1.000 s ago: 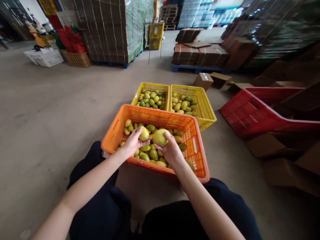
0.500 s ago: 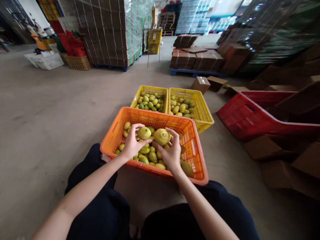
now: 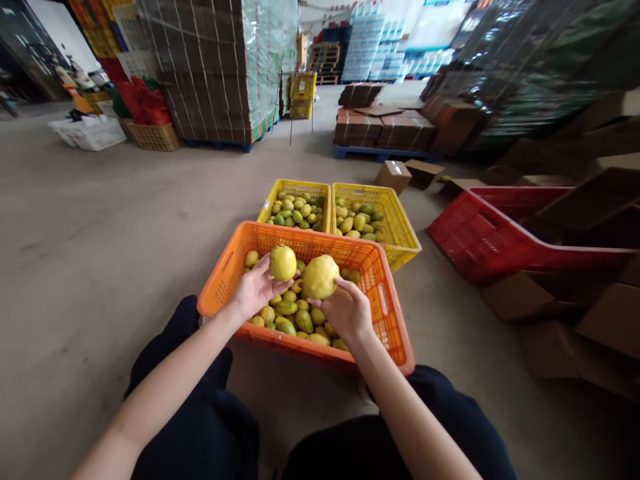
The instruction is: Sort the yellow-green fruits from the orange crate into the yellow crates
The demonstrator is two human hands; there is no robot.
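My left hand (image 3: 259,285) is closed around a small, round yellow-green fruit (image 3: 283,263), held upright on the fingers. In my right hand (image 3: 350,308) is a larger, lumpy yellow fruit (image 3: 321,277), gripped from its right side and below. Both fruits are side by side, a small gap apart, above an orange plastic crate (image 3: 220,287). Several oval green and yellow fruits (image 3: 303,321) of the same sort lie inside it, partly hidden by my hands. The exact kind of fruit is not certain.
Two yellow crates (image 3: 411,233) holding similar fruit stand against the far side of the orange one. To the right are a red crate (image 3: 470,247) and open cardboard boxes (image 3: 545,347). Farther back are a pallet of flattened cartons (image 3: 380,127) and tall wrapped stacks (image 3: 200,73).
Both fruits have been turned in my hands, so their brown stem ends no longer face me. My hands have rolled to hold them from below, with the left fruit raised slightly.
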